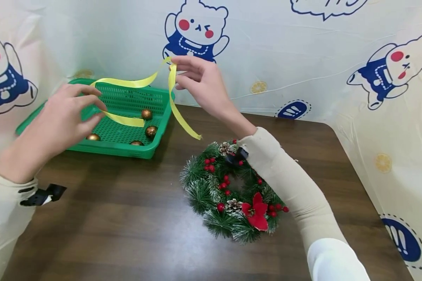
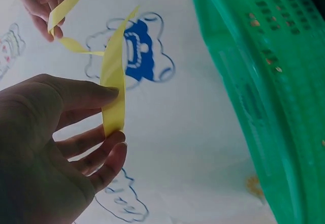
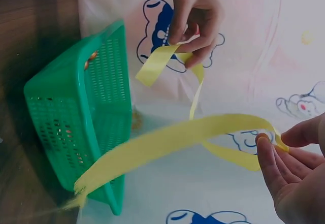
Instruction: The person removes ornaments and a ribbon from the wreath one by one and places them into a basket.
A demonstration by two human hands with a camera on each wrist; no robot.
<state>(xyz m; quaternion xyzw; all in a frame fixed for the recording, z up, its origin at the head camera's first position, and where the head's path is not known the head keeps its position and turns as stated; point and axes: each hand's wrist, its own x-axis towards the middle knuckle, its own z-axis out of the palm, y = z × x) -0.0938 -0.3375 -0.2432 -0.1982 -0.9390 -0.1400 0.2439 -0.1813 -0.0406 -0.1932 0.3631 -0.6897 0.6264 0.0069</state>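
A yellow ribbon point(image 1: 126, 82) stretches between my two hands above the green basket. My left hand point(image 1: 61, 117) pinches it between thumb and fingers, and a short end hangs past the fingertips over the basket. Higher up and to the right, my right hand point(image 1: 202, 82) pinches the ribbon too, with a longer tail dangling toward the table. In the left wrist view the ribbon point(image 2: 114, 76) lies flat under the left thumb. The right wrist view shows the frayed tail of the ribbon point(image 3: 167, 142) passing in front of the basket.
The green plastic basket point(image 1: 147, 151) holds several bronze balls point(image 1: 146, 114). A green wreath point(image 1: 200, 195) with red berries, pine cones and a red flower point(image 1: 256, 212) lies on the brown wooden table point(image 1: 126, 226), partly below my right forearm. A printed cloth point(image 1: 302, 50) hangs behind.
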